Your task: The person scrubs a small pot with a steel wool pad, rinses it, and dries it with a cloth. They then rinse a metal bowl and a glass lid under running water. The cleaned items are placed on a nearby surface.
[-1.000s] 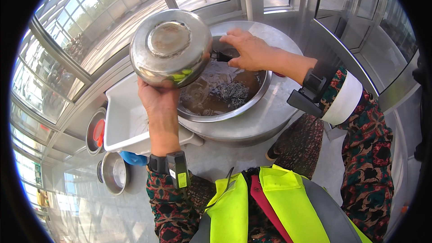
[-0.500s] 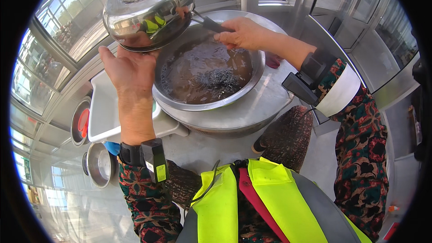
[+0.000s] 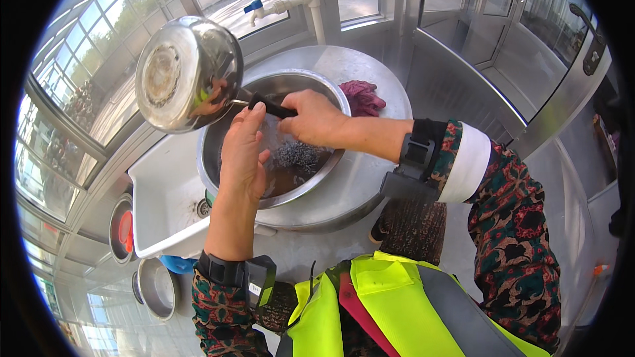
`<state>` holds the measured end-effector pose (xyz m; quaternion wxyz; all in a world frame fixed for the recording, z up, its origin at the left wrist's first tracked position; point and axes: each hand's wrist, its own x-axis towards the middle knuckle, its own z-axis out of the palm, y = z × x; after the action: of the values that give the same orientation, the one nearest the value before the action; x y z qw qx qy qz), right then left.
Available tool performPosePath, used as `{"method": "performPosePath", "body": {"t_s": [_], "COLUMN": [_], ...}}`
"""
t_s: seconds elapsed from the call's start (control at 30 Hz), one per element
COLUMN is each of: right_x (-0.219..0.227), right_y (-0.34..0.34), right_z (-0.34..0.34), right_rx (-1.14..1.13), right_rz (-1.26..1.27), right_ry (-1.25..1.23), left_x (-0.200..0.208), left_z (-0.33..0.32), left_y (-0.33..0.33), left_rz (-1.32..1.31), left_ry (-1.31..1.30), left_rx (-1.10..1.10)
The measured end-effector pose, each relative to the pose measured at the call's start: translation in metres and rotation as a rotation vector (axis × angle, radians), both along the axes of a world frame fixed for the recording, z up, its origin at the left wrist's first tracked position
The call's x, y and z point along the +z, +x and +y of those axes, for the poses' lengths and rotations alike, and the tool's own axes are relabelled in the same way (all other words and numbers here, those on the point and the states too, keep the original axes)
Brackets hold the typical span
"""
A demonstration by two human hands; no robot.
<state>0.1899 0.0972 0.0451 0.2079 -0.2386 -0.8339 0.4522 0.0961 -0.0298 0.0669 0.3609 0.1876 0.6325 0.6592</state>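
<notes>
My right hand (image 3: 314, 118) is wrapped round the black handle of a shiny steel pan (image 3: 215, 59). The pan hangs tilted at the upper left, its stained underside toward me. Beside the handle, my left hand (image 3: 241, 152) is raised with fingers stretched out. Its fingertips are close to the handle; whether they touch it I cannot tell. Under both hands stands a wide steel basin (image 3: 336, 166) of murky brown water. A dark steel-wool scourer (image 3: 297, 157) shows in that water, and my left hand and forearm hide part of the basin.
The basin stands on a round metal surface (image 3: 380, 139) with a crumpled maroon cloth (image 3: 362, 98). A white sink (image 3: 162, 192) is at the left. Lower left are a steel pot (image 3: 159, 287) and a bowl (image 3: 119, 251) holding something red. A blue-handled tap (image 3: 256, 12) sticks out behind.
The pan has swung left and down, turning its underside toward me. My left hand has left the pan's body and come right, beside the handle. My right hand still grips the handle.
</notes>
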Motion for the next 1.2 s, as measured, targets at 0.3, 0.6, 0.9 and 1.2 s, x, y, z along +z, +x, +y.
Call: {"method": "performPosePath", "body": {"t_s": [0.3, 0.6, 0.9, 1.2], "right_x": [-0.011, 0.007, -0.021, -0.042], "right_y": [-0.007, 0.010, 0.077, 0.080], "right_z": [-0.041, -0.023, 0.124, 0.126], "right_rx": [-0.031, 0.283, -0.275, -0.313], "right_rz": [0.204, 0.271, -0.301, -0.247], "right_ry": [-0.165, 0.327, 0.517, 0.425], "left_x": [-0.013, 0.014, 0.010, 0.012], "left_z": [0.021, 0.015, -0.012, -0.015], "left_y": [0.002, -0.005, -0.023, -0.021], "left_rz": [0.226, 0.306, 0.060, 0.079], "left_ry": [0.116, 0.108, -0.060, -0.049], "left_rx": [0.116, 0.124, -0.048, -0.037]}}
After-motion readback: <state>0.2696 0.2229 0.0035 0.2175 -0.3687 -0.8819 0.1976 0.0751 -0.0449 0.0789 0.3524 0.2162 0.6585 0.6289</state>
